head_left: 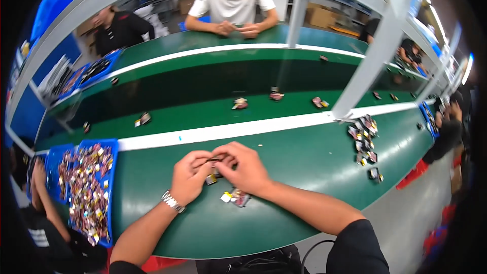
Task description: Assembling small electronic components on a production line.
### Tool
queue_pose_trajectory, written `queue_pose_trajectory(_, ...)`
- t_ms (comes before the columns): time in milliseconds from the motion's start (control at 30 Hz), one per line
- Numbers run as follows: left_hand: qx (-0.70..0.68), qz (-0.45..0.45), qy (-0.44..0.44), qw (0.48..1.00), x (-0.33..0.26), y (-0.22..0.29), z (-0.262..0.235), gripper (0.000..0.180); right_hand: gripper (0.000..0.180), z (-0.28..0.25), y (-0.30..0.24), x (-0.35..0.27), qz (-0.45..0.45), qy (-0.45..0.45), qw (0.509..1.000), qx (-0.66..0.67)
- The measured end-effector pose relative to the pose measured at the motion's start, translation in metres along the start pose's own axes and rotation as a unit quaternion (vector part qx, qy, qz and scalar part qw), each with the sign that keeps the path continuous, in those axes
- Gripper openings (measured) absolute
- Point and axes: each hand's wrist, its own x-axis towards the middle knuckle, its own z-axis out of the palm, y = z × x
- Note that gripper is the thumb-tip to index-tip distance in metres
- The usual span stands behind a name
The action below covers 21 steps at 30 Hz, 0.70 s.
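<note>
Over the green bench, my left hand (pixel 190 175) and my right hand (pixel 243 168) meet with fingers closed. Between their fingertips is a small black part (pixel 215 160), mostly hidden by the fingers, so its exact kind does not show. Just under the hands is a small black-and-yellow piece (pixel 210 178); whether it hangs from the held part or lies on the bench I cannot tell. Closer to me lies a small component with reddish-brown and yellow-white bits (pixel 237 197). A metal-band watch is on my left wrist.
Blue trays (pixel 115 187) of small reddish-brown components stand at left. Several black-cased pieces (pixel 362 139) cluster at right. Beyond a white rail (pixel 223 131), more pieces lie on a green conveyor belt (pixel 193 116). A grey post (pixel 365 56) rises at right. Other people sit around the line.
</note>
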Motion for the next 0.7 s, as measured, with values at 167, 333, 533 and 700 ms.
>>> queue_pose_trajectory(167,-0.052,0.045,0.040,0.997,0.002,-0.002,-0.004,0.037,0.013,0.001,0.008,0.027,-0.009,-0.028,0.999,0.040)
queue_pose_trajectory(333,-0.133,0.031,0.119,0.983,0.006,0.001,-0.012,0.037,0.017,0.007,0.028,0.105,0.065,0.079,0.993,-0.057)
queue_pose_trajectory(533,-0.031,0.035,0.007,0.999,0.006,-0.003,-0.011,0.027,0.020,0.032,0.056,0.144,-0.025,0.143,0.969,-0.202)
queue_pose_trajectory(700,-0.030,0.038,0.010,0.999,0.003,-0.006,-0.018,0.022,0.035,-0.010,0.040,0.126,-0.123,0.176,0.887,-0.408)
